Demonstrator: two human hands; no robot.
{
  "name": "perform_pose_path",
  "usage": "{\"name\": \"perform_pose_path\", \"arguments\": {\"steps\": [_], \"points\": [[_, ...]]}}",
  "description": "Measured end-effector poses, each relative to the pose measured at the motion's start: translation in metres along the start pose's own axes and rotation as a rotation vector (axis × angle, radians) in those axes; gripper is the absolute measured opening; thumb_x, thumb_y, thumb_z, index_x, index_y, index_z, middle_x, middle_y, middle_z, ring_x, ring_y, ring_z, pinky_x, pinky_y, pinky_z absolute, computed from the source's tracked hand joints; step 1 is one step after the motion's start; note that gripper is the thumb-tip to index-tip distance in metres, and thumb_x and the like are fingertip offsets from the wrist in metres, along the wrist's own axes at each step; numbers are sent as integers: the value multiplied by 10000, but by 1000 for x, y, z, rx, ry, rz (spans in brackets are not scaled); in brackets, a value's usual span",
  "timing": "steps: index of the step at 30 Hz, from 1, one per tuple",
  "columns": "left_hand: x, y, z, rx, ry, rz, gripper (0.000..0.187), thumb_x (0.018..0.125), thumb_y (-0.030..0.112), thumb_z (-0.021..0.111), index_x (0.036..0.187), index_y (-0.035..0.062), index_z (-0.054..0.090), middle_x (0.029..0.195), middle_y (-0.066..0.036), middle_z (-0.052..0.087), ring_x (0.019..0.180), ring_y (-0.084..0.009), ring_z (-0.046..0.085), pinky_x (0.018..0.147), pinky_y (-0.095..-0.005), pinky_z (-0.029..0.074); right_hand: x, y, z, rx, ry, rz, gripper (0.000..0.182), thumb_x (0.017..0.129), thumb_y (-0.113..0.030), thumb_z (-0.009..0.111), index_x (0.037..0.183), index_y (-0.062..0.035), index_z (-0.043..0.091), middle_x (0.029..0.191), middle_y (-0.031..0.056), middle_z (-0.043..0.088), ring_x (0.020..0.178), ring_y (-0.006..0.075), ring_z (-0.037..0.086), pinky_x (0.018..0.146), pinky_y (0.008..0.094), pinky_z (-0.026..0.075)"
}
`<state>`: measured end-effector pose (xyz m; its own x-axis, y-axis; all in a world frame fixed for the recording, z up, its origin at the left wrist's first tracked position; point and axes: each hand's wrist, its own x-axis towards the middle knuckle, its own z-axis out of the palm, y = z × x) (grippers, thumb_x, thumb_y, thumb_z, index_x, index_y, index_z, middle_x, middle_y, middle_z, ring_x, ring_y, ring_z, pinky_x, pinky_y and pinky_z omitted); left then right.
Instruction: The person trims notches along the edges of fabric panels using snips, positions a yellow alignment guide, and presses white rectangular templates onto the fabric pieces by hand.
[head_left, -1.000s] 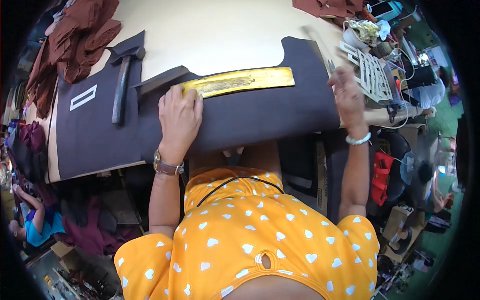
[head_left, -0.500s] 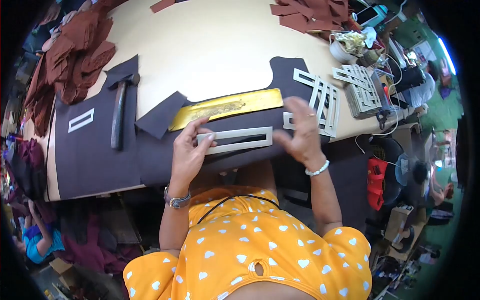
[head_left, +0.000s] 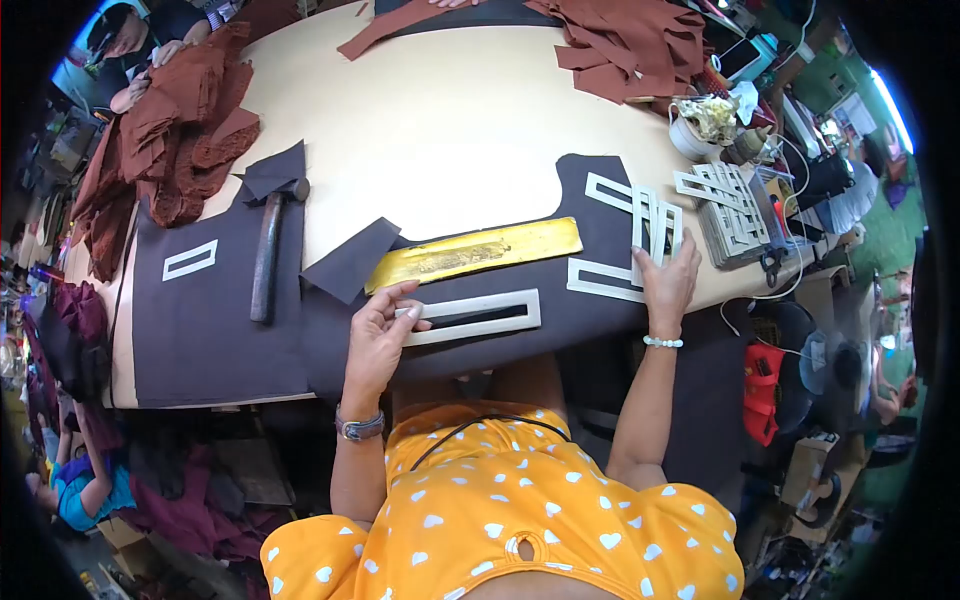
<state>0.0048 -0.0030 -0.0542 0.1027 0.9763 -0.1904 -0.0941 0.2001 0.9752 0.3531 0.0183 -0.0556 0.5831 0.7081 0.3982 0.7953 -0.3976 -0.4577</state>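
Note:
My left hand [head_left: 378, 330] pinches the left end of a pale slotted rectangular frame [head_left: 475, 316], held low over dark cloth [head_left: 225, 350] at the table's front edge. My right hand [head_left: 670, 288] is at the lower end of some loose white slotted frames [head_left: 610, 280], its thumb and fingers astride the upright one. Whether that frame is lifted cannot be made out. Behind the left hand's frame lies a worn yellow strip [head_left: 475, 252] on the cloth. Further left are a hammer [head_left: 266, 260] and a single white frame [head_left: 190, 260], both flat on the cloth.
A stack of similar frames [head_left: 735, 220] stands at the right, near scissors [head_left: 770, 265] and a white pot [head_left: 690, 135]. Reddish-brown cloth heaps [head_left: 170, 130] lie far left and far right. Another person's hands [head_left: 150, 75] are at the left heap.
My right hand has moved right, from beside the held frame to the loose white frames. My left hand still holds its frame. The view has shifted, showing more of the table's far side.

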Motion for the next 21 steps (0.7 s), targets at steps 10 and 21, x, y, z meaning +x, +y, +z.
{"name": "perform_pose_path", "arguments": {"steps": [10,21], "points": [[-6,5,11,891,218,504,284,734,40,646,1014,19,606,962,-140,611,913,-334,571,811,-364,454,49,-20,-4,1134,-211,60,553,743,-4,669,1226,57,407,1059,114,569,906,159,573,792,269,467],[49,7,16,359,48,297,367,801,179,599,1090,-40,548,1025,-190,602,878,-295,613,799,-330,459,-1,-159,52,1300,-540,22,513,778,12,627,1238,57,403,965,85,560,823,114,574,682,224,490]]}}
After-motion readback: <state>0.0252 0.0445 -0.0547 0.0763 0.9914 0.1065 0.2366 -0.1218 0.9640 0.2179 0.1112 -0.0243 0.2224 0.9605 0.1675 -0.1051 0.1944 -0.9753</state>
